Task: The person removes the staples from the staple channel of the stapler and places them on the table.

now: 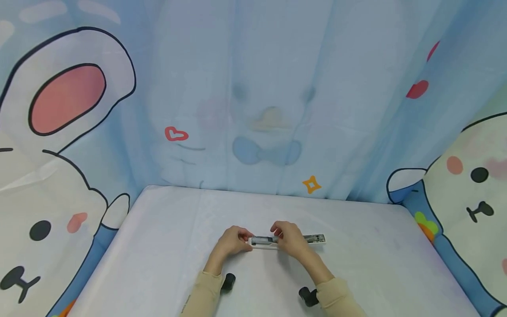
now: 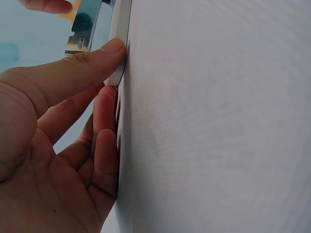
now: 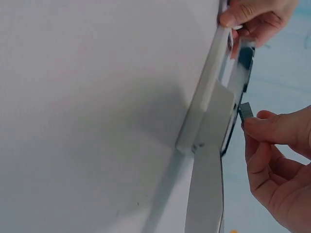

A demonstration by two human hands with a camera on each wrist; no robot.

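A white stapler (image 1: 320, 239) lies on the table with its top arm swung open to the right, its metal magazine (image 2: 83, 29) exposed. My left hand (image 1: 231, 242) grips the stapler's left end, the thumb on the near side of the white base (image 3: 201, 104). Between thumb and fingers, my right hand (image 1: 291, 240) pinches a short grey strip of staples (image 3: 246, 111). In the right wrist view the strip is beside the magazine; whether they touch, I cannot tell.
A white cloth covers the table (image 1: 158, 264). Behind it hangs a light blue curtain (image 1: 269, 88) with cartoon prints. Dark wrist cameras (image 1: 308, 296) sit at both sleeves.
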